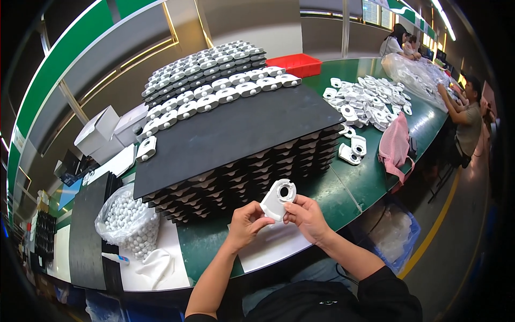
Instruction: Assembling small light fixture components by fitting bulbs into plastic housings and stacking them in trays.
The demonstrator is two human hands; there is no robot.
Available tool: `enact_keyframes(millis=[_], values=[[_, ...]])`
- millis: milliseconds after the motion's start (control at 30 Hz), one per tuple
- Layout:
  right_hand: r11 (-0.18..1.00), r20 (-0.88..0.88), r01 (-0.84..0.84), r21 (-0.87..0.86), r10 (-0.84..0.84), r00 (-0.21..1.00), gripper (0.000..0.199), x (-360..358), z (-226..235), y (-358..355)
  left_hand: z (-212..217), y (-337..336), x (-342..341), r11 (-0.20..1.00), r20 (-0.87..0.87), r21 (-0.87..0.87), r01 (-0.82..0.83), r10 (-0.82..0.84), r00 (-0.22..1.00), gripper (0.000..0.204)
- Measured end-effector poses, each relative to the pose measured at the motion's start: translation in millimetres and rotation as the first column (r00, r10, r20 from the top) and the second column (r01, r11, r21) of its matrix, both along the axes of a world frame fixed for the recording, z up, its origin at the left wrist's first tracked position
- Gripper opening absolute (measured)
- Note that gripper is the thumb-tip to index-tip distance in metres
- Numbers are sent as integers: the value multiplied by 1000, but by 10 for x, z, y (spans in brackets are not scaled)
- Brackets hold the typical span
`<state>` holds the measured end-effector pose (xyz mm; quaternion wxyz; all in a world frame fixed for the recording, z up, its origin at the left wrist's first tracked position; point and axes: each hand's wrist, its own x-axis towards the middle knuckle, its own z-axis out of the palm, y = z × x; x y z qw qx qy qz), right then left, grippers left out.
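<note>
A white plastic housing [272, 206], rounded at one end with a dark round hole, is held up in front of the stacked black boards. My right hand [308, 218] pinches its right lower edge, the thumb on the face near the hole. At its left lower edge my left hand [247, 224] is closed, thumb and fingertips against the part. Past the hands, a black board [236, 137] tops a tall stack with white parts between the layers. Rows of similar white housings [224, 95] with small balls line that board's far side.
A clear bag of white balls [129, 217] stands at left, near a white cloth [159, 266] and a small bottle [115, 258]. Loose housings [370, 102] lie heaped at right, beside a pink cloth bag [394, 142]. A red bin [295, 65] sits behind. A co-worker [468, 115] is at far right.
</note>
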<state>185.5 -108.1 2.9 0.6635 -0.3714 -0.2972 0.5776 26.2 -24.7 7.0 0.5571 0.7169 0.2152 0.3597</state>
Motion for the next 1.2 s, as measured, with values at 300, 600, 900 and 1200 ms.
enact_keyframes(millis=[300, 600, 900, 1200], values=[[1000, 15, 15, 4, -15, 1000, 14, -32, 48, 49, -1, 23, -46, 991, 5, -132, -1, 1, 1000, 19], [995, 37, 60, 80, -63, 997, 11, -72, 52, 83, -53, 13, -50, 993, 21, -116, 13, -11, 1000, 21], [993, 303, -24, 118, -13, 953, 15, 41, 187, 40, 8, -55, 19, 983, 128, -146, 110, -92, 987, 27], [979, 503, -203, -17, 184, 844, 24, 156, 341, 37, 26, -5, -40, 965, -81, -251, 76, -99, 992, 31]])
